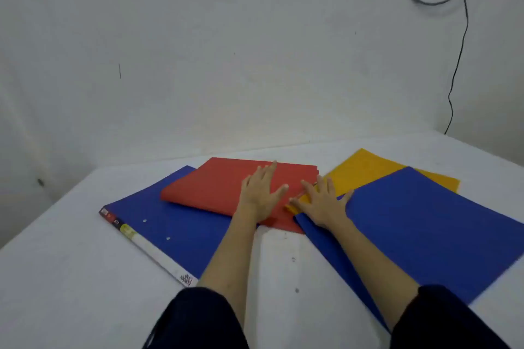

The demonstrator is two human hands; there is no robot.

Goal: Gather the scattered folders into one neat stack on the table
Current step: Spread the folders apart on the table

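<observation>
A red folder lies partly over a blue folder with a white labelled spine at the left. To the right, a yellow folder lies under a second blue folder. My left hand rests flat on the red folder's right part, fingers spread. My right hand lies flat with spread fingers at the spot where the yellow and right blue folders meet the red one. Neither hand grips anything.
The folders lie on a white table set against a white wall. A thin black cable hangs down the wall at the right, and a grey cable loops at the top right. Dark sleeves cover my upper forearms.
</observation>
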